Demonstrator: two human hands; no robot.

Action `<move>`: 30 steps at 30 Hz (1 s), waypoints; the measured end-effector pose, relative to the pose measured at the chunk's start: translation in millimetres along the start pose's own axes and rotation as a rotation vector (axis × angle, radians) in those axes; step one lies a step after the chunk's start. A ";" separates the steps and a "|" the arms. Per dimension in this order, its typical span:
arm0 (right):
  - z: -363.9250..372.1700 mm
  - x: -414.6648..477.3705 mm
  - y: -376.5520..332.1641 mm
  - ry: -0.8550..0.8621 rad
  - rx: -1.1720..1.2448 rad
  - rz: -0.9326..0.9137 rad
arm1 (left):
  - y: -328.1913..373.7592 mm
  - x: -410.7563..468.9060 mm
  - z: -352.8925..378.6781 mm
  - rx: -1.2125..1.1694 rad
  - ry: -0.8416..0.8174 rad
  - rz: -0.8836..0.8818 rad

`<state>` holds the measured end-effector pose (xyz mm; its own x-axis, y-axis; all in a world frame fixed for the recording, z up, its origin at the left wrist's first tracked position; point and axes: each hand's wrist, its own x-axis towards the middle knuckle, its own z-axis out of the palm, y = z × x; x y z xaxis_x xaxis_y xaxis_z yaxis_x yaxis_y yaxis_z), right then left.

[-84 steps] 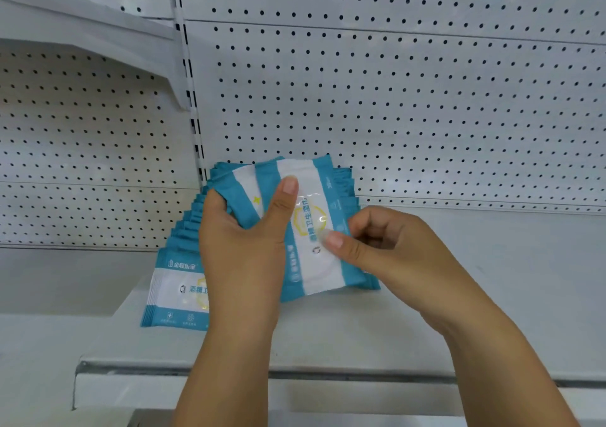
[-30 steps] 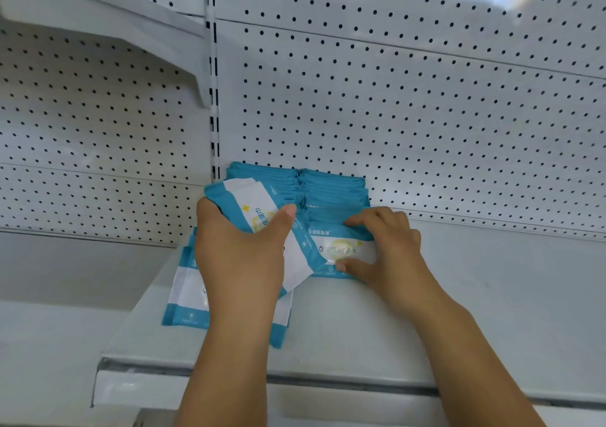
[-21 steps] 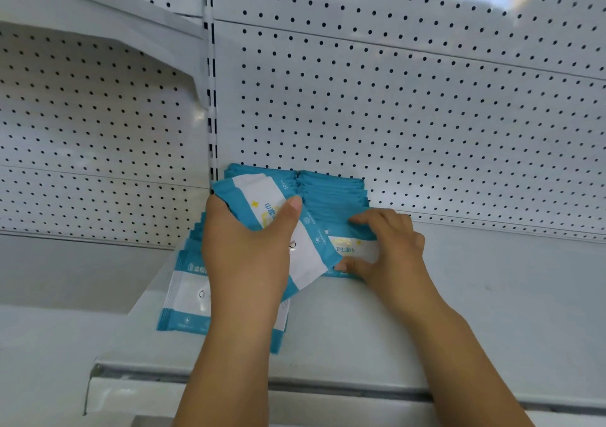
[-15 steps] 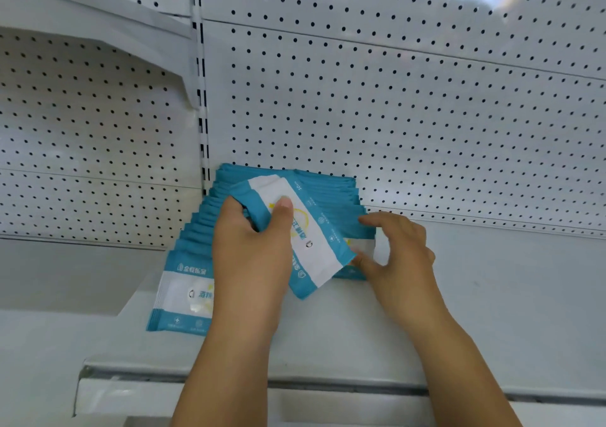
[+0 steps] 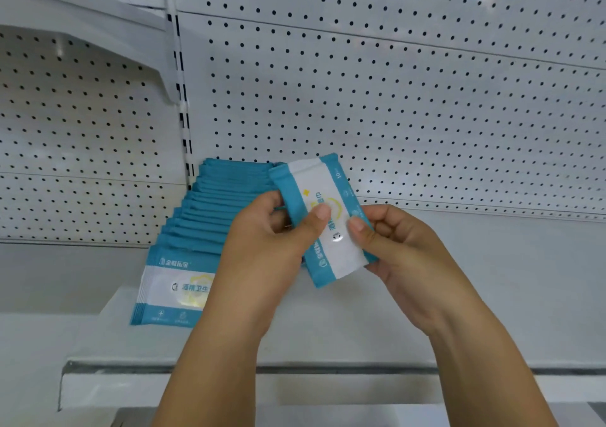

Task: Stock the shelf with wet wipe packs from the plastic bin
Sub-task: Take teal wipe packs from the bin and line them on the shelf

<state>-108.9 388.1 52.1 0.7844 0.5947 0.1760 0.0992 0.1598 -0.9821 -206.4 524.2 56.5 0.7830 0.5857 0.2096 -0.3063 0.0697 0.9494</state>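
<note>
Above the shelf (image 5: 492, 295) deck, head view: one wipe pack (image 5: 341, 256) held tilted between two hands. Grip: left hand (image 5: 262, 256) has its thumb on the front and fingers curled behind; right hand (image 5: 403, 256) pinches the right edge with thumb and curled fingers. Flat glossy film pouch, teal ends, white middle, "10" near the top. Behind-left, one overlapped row of packs (image 5: 210, 216) lies on the shelf against the pegboard (image 5: 393, 98); count unclear. Front one reads "酒精卫生".
</note>
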 end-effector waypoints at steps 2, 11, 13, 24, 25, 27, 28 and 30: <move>-5.3 -1.4 -2.2 -0.008 -0.058 0.020 | -4.7 2.1 -2.7 0.167 0.028 0.110; -22.0 -1.2 -1.8 -0.007 -0.410 -0.106 | -18.2 4.9 5.2 0.732 -0.101 0.264; -19.0 1.0 4.1 -0.019 -0.464 -0.105 | -20.4 6.5 6.1 0.793 -0.050 0.265; -11.5 37.4 46.9 0.282 -0.627 -0.170 | -14.5 9.1 -28.8 1.213 0.196 0.222; -9.4 41.3 48.8 0.318 -0.682 -0.200 | -15.5 8.9 -29.4 1.223 0.186 0.195; -5.8 48.0 51.9 0.360 -0.736 -0.245 | -17.4 9.6 -30.8 1.243 0.165 0.178; -4.3 50.4 53.3 0.372 -0.739 -0.255 | -18.0 10.4 -31.7 1.251 0.158 0.176; -2.6 53.1 55.0 0.387 -0.750 -0.260 | -18.7 12.2 -33.2 1.280 0.146 0.169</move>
<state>-60.3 426.4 7.3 0.8197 0.2809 0.4991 0.5727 -0.3873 -0.7225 -209.0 556.9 33.5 0.6951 0.5990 0.3975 0.4001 -0.7818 0.4783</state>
